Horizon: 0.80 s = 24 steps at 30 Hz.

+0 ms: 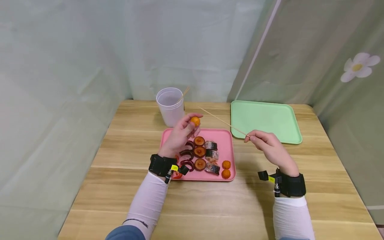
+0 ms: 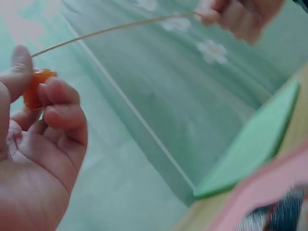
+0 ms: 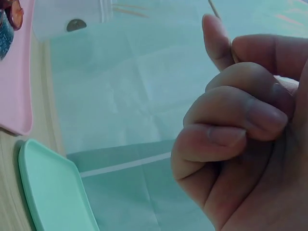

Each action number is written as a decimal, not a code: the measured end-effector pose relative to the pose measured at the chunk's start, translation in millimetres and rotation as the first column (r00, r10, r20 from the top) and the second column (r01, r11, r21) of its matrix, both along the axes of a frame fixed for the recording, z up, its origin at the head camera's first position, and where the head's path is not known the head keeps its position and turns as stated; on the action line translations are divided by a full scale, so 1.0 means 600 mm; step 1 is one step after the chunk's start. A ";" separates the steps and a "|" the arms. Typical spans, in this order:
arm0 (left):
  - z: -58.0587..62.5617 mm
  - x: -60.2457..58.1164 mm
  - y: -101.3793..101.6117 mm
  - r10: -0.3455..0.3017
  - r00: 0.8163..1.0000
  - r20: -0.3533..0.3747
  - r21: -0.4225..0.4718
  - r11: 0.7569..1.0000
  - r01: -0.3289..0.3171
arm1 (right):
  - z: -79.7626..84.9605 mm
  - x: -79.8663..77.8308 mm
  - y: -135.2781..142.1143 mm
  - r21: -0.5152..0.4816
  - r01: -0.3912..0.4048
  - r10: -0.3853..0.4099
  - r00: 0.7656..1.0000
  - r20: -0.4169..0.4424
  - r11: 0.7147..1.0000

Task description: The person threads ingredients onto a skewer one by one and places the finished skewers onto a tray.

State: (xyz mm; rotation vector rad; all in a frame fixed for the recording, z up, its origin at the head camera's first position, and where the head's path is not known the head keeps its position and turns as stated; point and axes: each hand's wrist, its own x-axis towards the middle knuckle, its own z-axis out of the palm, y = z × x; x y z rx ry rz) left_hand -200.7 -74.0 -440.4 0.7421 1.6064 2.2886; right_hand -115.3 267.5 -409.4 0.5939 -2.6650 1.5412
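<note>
My left hand (image 1: 179, 135) pinches a small orange ball (image 1: 195, 121) between thumb and fingers, raised over the far edge of the pink tray (image 1: 228, 141). A thin wooden skewer (image 1: 222, 120) is gripped near one end by my right hand (image 1: 268, 146), its other fingers curled into the palm. The skewer slants up and left, its far tip close to the ball. In the left wrist view the skewer (image 2: 120, 26) reaches the left thumb beside the orange ball (image 2: 33, 91). The right wrist view shows only a short bit of skewer (image 3: 214, 8) above the fingertips.
The pink tray bears two more orange balls (image 1: 226, 169), brown round mushroom-like pieces (image 1: 199, 152), dark curled tentacle-like pieces (image 1: 186, 154) and silver-skinned fish pieces (image 1: 212, 155). Behind it stands a translucent cup (image 1: 171, 110) with skewers (image 1: 185, 93). A green tray (image 1: 264, 116) lies at the back right.
</note>
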 end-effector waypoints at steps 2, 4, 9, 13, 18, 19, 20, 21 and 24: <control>0.008 0.004 -0.004 -0.023 1.000 -0.002 0.101 0.995 0.023 | 0.002 0.004 0.000 0.003 -0.014 0.014 1.000 -0.020 1.000; 0.013 0.006 -0.006 -0.036 0.999 -0.010 0.184 0.982 0.037 | 0.002 0.007 0.001 0.007 -0.027 0.028 0.999 -0.039 1.000; 0.021 0.007 -0.009 -0.011 1.000 -0.019 0.291 0.956 0.016 | 0.003 0.006 0.002 0.014 -0.044 0.045 0.997 -0.061 0.999; 0.026 0.007 -0.011 0.012 1.000 -0.014 0.320 0.948 -0.007 | 0.005 0.005 0.000 0.025 -0.042 0.044 0.997 -0.060 0.999; 0.029 0.006 -0.014 0.053 0.997 -0.056 0.258 0.965 -0.037 | 0.009 0.006 -0.003 0.065 -0.024 0.029 0.997 -0.078 0.998; 0.029 0.005 -0.015 0.068 0.995 -0.074 0.232 0.971 -0.049 | 0.010 0.006 -0.003 0.074 -0.022 0.029 0.996 -0.088 0.997; 0.029 0.005 -0.016 0.083 0.992 -0.092 0.201 0.978 -0.063 | 0.011 0.006 -0.004 0.080 -0.023 0.031 0.994 -0.100 0.997; 0.029 0.005 -0.016 0.099 0.990 -0.102 0.167 0.983 -0.081 | 0.011 0.007 -0.005 0.086 -0.024 0.034 0.993 -0.116 0.996; 0.031 0.011 -0.014 0.119 0.988 -0.099 0.110 0.988 -0.108 | 0.008 0.007 -0.010 0.101 -0.038 0.053 0.987 -0.150 0.994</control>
